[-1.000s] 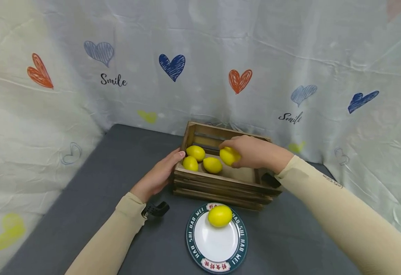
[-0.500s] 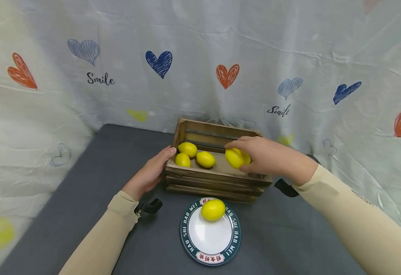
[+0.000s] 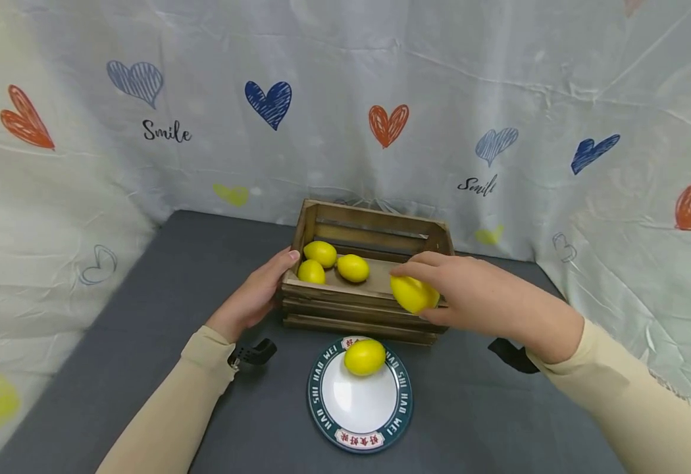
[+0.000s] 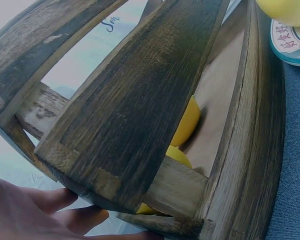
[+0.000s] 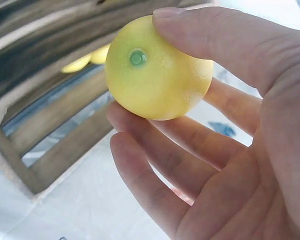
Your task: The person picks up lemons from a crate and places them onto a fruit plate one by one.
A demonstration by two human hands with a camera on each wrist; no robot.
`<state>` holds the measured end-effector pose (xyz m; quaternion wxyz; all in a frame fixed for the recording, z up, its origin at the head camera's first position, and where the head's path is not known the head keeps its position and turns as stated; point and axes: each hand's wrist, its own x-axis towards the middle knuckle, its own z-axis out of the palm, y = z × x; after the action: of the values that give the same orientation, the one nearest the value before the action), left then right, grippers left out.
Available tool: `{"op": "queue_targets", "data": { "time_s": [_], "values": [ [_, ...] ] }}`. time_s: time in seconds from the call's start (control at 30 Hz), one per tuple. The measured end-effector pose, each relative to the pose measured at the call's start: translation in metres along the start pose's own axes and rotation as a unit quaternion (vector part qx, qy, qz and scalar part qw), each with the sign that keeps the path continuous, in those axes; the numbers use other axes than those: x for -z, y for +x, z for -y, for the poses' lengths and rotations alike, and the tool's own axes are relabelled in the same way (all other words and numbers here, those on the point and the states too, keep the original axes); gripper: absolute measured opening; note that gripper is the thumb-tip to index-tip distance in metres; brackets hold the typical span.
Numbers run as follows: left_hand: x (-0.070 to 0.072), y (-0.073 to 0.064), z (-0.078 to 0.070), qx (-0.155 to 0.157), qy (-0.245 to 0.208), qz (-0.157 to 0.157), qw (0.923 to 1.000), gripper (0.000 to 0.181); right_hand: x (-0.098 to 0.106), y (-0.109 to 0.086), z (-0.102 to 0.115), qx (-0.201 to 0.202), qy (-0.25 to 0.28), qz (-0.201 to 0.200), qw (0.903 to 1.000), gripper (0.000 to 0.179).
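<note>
My right hand (image 3: 482, 296) holds a yellow lemon (image 3: 410, 294) between thumb and fingers, above the right front edge of a slatted wooden crate (image 3: 345, 304). The right wrist view shows the green stem end of this lemon (image 5: 155, 75). My left hand (image 3: 253, 293) grips the crate's left end, thumb at the rim; in the left wrist view fingers (image 4: 82, 220) touch the slats. Inside the crate's left part lie a back lemon (image 3: 320, 254), a front lemon (image 3: 312, 272) and a third lemon (image 3: 353, 268). Another lemon (image 3: 364, 357) rests on a green-rimmed white plate (image 3: 357, 408).
The plate stands on a dark grey tabletop (image 3: 203, 263) in front of the crate. Behind the crate hangs a pale curtain (image 3: 333, 52) printed with hearts, which also runs down both sides.
My right hand has moved the held lemon rightward and toward me, from inside the crate to its front edge. The left hand stays on the crate. The head view has shifted slightly.
</note>
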<state>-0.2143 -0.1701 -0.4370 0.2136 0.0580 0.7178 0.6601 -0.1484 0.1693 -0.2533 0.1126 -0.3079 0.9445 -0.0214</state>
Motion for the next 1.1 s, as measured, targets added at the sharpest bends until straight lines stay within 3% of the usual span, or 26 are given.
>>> {"op": "queue_targets", "data": {
  "time_s": [0.43, 0.77, 1.1],
  "values": [
    [0.000, 0.002, 0.002, -0.002, -0.002, -0.004, 1.0000, 0.089, -0.019, -0.014, 0.028, 0.057, -0.019, 0.012, 0.9981, 0.073],
    [0.000, 0.003, 0.001, 0.002, 0.002, -0.003, 1.0000, 0.091, -0.070, -0.017, 0.032, 0.110, -0.008, 0.021, 0.9937, 0.066],
    [0.000, 0.003, 0.002, 0.009, 0.002, -0.011, 0.9999, 0.092, -0.115, -0.024, 0.030, 0.104, 0.015, 0.069, 0.9920, 0.065]
  ]
}}
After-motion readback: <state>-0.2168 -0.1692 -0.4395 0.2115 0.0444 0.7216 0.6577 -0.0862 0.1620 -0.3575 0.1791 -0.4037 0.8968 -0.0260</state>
